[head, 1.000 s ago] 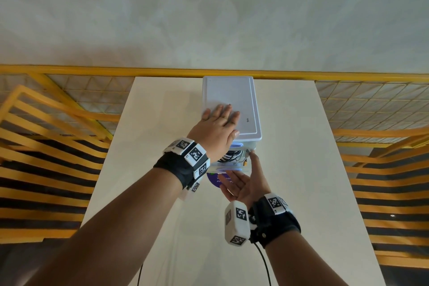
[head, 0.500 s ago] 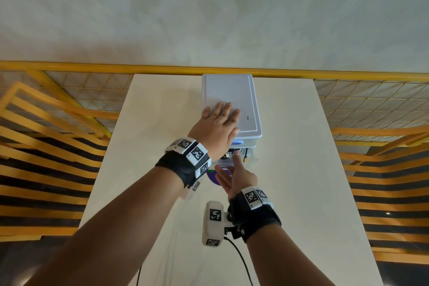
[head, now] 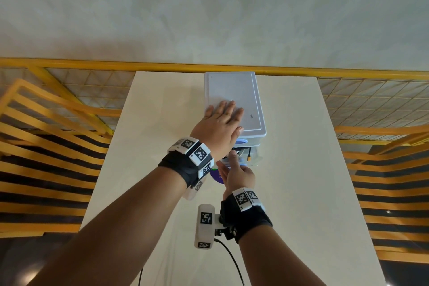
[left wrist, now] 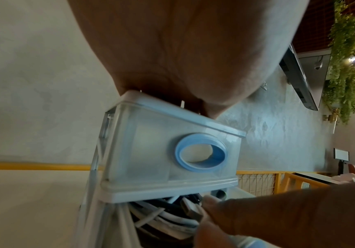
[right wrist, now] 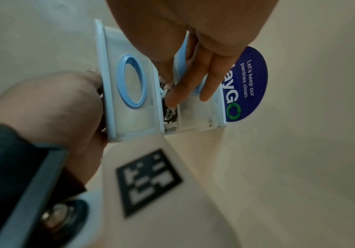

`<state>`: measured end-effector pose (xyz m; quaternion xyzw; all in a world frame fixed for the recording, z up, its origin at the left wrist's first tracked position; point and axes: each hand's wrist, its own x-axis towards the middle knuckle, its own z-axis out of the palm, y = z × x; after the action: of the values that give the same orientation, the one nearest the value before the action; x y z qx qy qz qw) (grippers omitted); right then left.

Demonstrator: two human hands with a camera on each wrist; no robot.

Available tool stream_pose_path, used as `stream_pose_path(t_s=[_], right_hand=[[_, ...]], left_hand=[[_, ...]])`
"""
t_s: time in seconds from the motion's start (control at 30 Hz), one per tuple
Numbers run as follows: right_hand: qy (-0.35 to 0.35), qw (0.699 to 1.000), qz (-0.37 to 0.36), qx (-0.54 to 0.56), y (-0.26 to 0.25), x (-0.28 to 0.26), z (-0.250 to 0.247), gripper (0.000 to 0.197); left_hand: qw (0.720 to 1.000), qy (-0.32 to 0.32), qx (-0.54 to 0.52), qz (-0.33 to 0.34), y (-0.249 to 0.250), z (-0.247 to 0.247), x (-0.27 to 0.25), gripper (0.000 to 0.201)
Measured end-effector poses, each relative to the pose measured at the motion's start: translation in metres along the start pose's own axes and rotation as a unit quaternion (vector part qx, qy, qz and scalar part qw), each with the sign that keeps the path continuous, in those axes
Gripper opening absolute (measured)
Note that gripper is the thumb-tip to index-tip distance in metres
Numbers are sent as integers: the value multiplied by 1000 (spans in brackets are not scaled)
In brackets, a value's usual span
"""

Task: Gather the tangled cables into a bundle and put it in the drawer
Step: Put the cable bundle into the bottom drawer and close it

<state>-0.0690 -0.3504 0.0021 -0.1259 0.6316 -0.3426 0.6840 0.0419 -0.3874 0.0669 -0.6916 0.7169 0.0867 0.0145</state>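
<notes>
A small pale plastic drawer unit stands at the far middle of the white table. My left hand lies flat on its lid, fingers straight. Below the shut upper drawer with the blue ring handle, the lower drawer stands partly pulled out. Black and white cables lie bunched inside it. My right hand is at the drawer's front with its fingers straight, their tips reaching over the front into the drawer and touching the cables. Most of the bundle is hidden under the upper drawer.
A round blue sticker lies on the table just in front of the drawer. Yellow railings run along both sides and a yellow rail behind the table. A grey wall rises beyond. A black wire hangs from my right wrist camera.
My right hand has turned from palm-up and moved forward, its fingers now inside the lower drawer's opening. The lower drawer sits slightly further in. My left hand has stayed on the lid.
</notes>
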Motion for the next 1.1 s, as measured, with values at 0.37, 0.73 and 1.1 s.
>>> stream_pose_path(t_s=[0.37,0.73,1.1], right_hand=[[-83,985,28,150,-20,-3,2,9],[-87,988,18,129,-17,7,0,8],[-38,999,-25,10,-4,12,3,16]], left_hand=[[1000,14,-24,6,-2,3,0,58],[999,26,-37,12,-3,5,1,57],[1000,21,-20,12,-2,5,0,57]])
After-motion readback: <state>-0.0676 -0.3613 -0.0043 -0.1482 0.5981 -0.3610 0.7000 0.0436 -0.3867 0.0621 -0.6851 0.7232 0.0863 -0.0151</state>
